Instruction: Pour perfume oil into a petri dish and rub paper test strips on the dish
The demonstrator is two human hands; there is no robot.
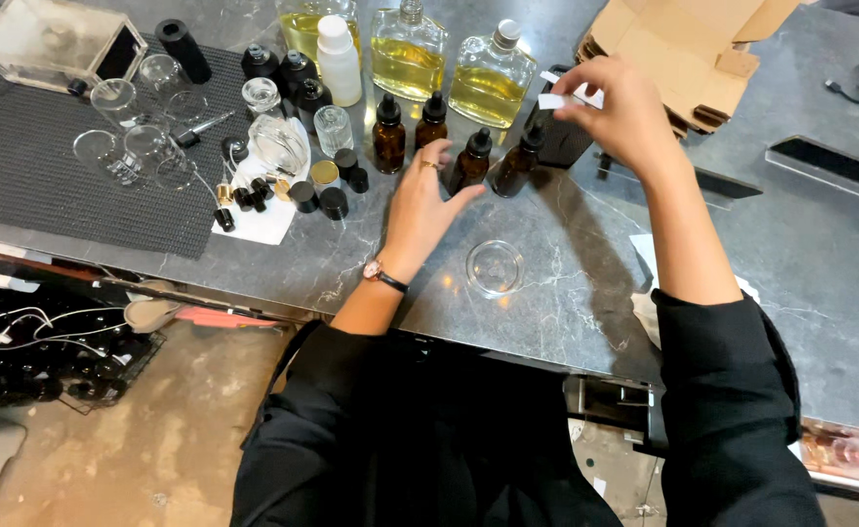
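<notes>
My right hand (624, 117) pinches a few narrow white paper strips (568, 96) between thumb and fingertips, held up above the rightmost of the small amber dropper bottles (519, 164). My left hand (419, 205) is open, fingers spread and holding nothing, reaching toward the dropper bottle (469, 161) next along the row; I cannot tell whether the fingertips touch it.

Progress, as I judge it: all four amber bottles carry their black dropper caps, and the strips look clean, so no dipping seems done. The small glass dish (494, 266) near the table's front edge looks empty.

Room: open marble counter (566, 293) lies between the dish and the bottle row. Behind the row, three large flasks of yellow liquid (408, 54) stand close. Folded cardboard (683, 49) crowds my right hand's far side. Loose caps and glassware (283, 146) sit to the left.
</notes>
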